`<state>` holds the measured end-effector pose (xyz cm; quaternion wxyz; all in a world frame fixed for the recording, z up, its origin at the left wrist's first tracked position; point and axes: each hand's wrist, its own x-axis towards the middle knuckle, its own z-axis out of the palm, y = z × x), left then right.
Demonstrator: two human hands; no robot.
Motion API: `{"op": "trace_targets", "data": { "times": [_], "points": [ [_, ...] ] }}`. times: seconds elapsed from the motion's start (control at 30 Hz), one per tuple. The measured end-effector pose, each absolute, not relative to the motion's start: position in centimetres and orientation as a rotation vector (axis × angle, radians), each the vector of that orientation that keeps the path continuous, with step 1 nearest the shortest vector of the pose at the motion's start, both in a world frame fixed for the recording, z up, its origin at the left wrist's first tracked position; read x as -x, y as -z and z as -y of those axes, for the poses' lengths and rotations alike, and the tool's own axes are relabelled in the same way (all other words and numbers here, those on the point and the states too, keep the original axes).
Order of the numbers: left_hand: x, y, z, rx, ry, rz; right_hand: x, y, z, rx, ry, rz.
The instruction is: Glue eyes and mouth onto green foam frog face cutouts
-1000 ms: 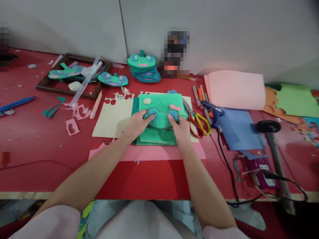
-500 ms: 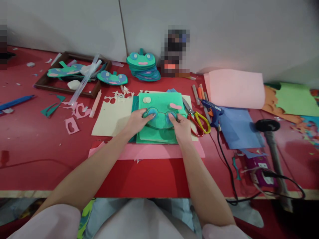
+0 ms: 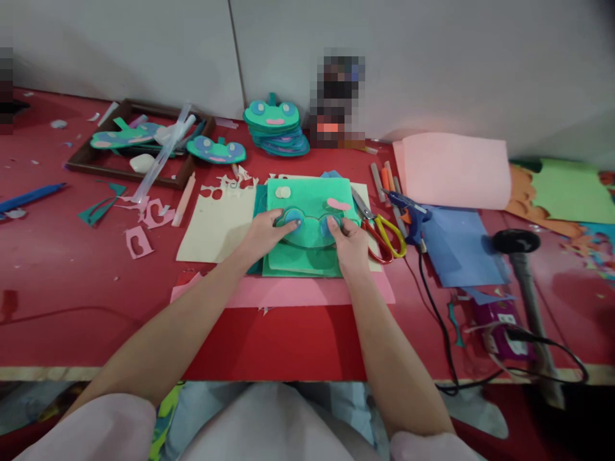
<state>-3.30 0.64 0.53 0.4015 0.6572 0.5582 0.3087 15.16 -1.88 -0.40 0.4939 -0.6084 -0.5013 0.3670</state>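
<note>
A frog-shaped foam piece (image 3: 310,232) in green with blue eye patches lies on a stack of green foam sheets (image 3: 307,259) in the middle of the red table. My left hand (image 3: 263,235) presses its left eye patch with curled fingers. My right hand (image 3: 350,243) presses the right eye patch the same way. A small cream oval (image 3: 283,192) and a pink oval (image 3: 339,205) rest on the green sheet just beyond the frog piece. A cream sheet (image 3: 216,227) and a pink sheet (image 3: 293,293) lie under the stack.
Scissors with yellow and red handles (image 3: 382,230) and a blue glue gun (image 3: 408,218) lie right of the stack, its cord (image 3: 435,307) running to the table edge. A pile of finished frog faces (image 3: 276,131) stands at the back. A wooden tray (image 3: 139,150) and scraps sit left.
My right hand's fingers have shifted slightly on the right eye patch; the view has barely moved. The foam piece stays in place.
</note>
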Motion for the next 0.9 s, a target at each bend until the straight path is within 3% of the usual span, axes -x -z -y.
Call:
{"op": "trace_targets", "data": {
  "times": [0.9],
  "points": [
    [2.98, -0.75, -0.51, -1.61, -0.847, -1.428, -15.12, 0.43, 1.77, 1.539, -0.91, 1.382]
  ]
}}
